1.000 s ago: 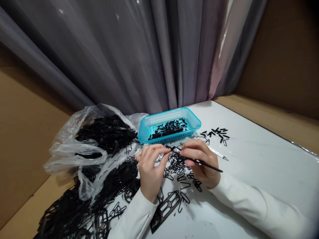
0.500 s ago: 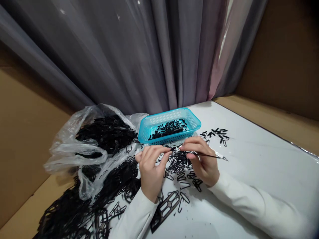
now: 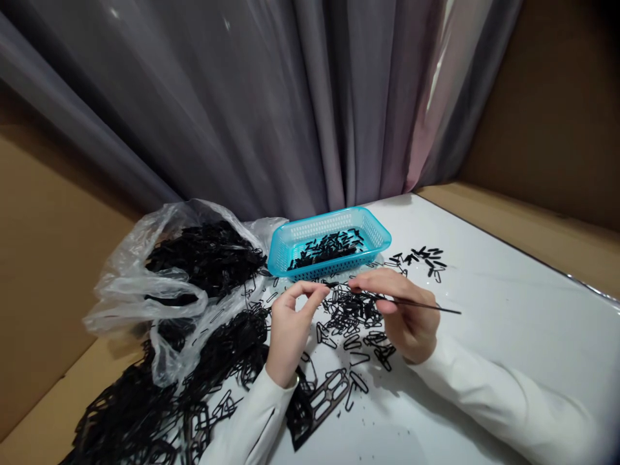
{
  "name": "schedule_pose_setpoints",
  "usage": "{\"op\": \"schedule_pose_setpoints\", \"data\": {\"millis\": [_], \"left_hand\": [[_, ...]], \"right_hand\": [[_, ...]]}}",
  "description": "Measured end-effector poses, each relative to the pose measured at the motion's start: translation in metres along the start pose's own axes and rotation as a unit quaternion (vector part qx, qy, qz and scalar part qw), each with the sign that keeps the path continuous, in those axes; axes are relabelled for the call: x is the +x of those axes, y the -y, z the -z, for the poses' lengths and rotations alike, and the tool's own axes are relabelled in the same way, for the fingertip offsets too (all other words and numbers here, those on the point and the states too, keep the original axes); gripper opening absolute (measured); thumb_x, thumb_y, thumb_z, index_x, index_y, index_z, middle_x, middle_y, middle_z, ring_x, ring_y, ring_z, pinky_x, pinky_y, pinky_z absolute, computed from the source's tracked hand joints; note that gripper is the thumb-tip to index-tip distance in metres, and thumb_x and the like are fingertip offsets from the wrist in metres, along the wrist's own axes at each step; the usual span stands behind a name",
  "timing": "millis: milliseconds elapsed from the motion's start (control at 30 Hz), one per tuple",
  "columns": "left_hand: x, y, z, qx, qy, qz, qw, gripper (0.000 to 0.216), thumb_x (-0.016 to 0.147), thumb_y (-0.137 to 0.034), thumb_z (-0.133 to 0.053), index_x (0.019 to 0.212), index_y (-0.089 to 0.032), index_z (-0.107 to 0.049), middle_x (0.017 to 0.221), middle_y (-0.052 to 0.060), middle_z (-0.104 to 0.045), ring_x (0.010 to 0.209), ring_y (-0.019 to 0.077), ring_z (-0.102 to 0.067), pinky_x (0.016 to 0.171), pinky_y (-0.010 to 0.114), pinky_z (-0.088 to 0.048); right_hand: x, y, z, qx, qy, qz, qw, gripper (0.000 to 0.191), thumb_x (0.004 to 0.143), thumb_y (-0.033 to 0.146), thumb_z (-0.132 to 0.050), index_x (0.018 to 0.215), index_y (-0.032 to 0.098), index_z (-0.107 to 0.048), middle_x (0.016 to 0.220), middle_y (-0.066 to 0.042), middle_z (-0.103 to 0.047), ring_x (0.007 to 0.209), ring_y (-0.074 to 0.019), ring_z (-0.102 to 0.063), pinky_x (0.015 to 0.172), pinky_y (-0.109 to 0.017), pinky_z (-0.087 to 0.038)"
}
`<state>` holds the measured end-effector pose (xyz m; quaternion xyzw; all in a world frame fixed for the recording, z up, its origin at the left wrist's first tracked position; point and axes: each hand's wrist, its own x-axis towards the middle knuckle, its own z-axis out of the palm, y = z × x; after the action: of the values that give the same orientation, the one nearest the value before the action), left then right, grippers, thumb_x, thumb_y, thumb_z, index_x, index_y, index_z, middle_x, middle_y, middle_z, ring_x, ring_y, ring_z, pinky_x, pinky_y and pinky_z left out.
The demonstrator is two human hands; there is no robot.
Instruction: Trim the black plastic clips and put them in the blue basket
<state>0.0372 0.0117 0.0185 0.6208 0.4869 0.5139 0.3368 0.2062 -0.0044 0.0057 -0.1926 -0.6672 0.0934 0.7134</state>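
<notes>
In the head view, at lower centre, the left hand presses thumb and forefinger together; I cannot tell whether anything is between them. Right of it, the right hand pinches a thin black stick-like tool. Small black loop-shaped pieces lie below the blue perforated plastic basket.

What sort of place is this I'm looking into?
Probably a small makeshift workspace, perhaps indoors at home: a white table set against a grey curtain, brown panels at the sides, and a blue basket holding small black pieces.
</notes>
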Motion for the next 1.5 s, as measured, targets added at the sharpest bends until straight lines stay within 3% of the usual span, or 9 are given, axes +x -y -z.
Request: {"op": "schedule_pose_setpoints", "data": {"millis": [767,967,1100,1333,1500], "left_hand": [[-0.004,-0.008,-0.003,-0.055,0.019,0.027,0.998,0.015,0.077,-0.030,-0.067,0.067,-0.020,-0.067,0.071,0.000,-0.068,0.075,0.0170,-0.061,0.079,0.029,-0.047],[-0.003,-0.007,-0.003,-0.054,0.023,0.021,0.998,0.013,0.077,-0.030,-0.068,0.068,-0.020,-0.068,0.070,-0.002,-0.067,0.075,0.0157,-0.060,0.078,0.026,-0.046],[-0.003,-0.005,-0.003,-0.054,0.024,0.026,0.998,0.013,0.077,-0.030,-0.068,0.068,-0.020,-0.068,0.071,-0.002,-0.067,0.075,0.0155,-0.061,0.079,0.026,-0.046],[-0.004,-0.006,-0.004,-0.053,0.024,0.032,0.998,0.014,0.077,-0.030,-0.067,0.068,-0.019,-0.067,0.070,-0.002,-0.067,0.074,0.0154,-0.061,0.078,0.025,-0.046],[-0.003,-0.005,-0.006,-0.054,0.022,0.035,0.998,0.015,0.078,-0.030,-0.067,0.068,-0.019,-0.067,0.070,-0.003,-0.067,0.075,0.0142,-0.060,0.078,0.023,-0.046]], "right_hand": [[0.007,0.005,0.000,-0.006,0.040,0.065,0.997,0.028,0.096,0.028,-0.051,0.120,0.020,-0.063,0.094,-0.009,-0.074,0.090,-0.0201,-0.070,0.073,-0.040,-0.060],[0.011,0.006,0.003,-0.030,0.065,0.096,0.993,0.023,0.096,0.026,-0.050,0.110,0.014,-0.065,0.090,-0.012,-0.073,0.090,-0.0193,-0.070,0.074,-0.036,-0.062],[0.014,0.008,0.008,-0.102,0.123,0.156,0.975,0.024,0.097,0.026,-0.048,0.100,0.008,-0.064,0.088,-0.015,-0.073,0.093,-0.0197,-0.070,0.079,-0.035,-0.063],[0.016,0.006,0.007,-0.215,0.165,0.315,0.909,0.029,0.097,0.024,-0.046,0.084,0.008,-0.067,0.084,-0.013,-0.076,0.085,-0.0213,-0.072,0.082,-0.033,-0.064],[0.010,0.002,0.004,-0.236,0.161,0.333,0.899,0.031,0.097,0.022,-0.043,0.082,0.006,-0.066,0.085,-0.015,-0.075,0.083,-0.0235,-0.073,0.084,-0.037,-0.063]]}}
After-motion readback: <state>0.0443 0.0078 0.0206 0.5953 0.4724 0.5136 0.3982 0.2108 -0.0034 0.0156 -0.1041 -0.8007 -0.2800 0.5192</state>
